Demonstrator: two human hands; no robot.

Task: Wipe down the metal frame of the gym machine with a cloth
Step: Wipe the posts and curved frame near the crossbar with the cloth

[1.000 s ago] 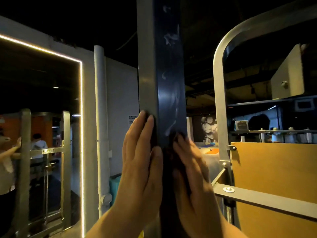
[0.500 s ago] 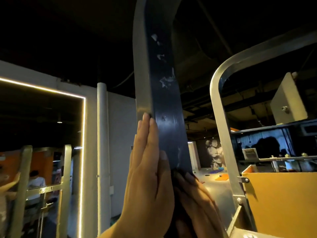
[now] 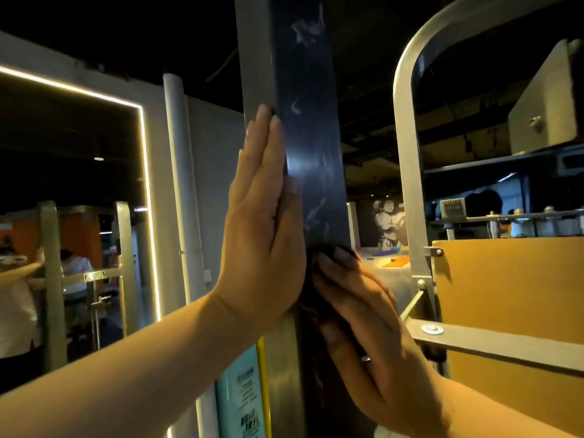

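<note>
- Where the view centres, the dark upright metal frame post runs 12 to 6 o'clock, w/ pale smears on its front face, mostly toward 12.
- Mirror w/ a lit strip round its edge fills the 9 o'clock side; gym gear and people are reflected in it, dim.
- Yellow-orange panel at 4 o'clock, w/ a grey bar across its lower part.
- Curved silver tube at 2–3 o'clock, arching over toward 1; apart from the post.
- White pipe at 9–10 o'clock, upright, btwn mirror and post.
- Left hand just left of centre: open, fingers straight and together, palm flat on the post's left side, tips pointing to 12.
- Right hand at 5 o'clock: fingers laid nearly flat, not curled, pressing the cloth onto the post's front face.
- Cloth dark, bunched, at 6 o'clock just below centre, btwn right palm and post; touching both, mostly hidden.
- Teal label at 6–7 o'clock, low beside the post; text too small to read.
</note>
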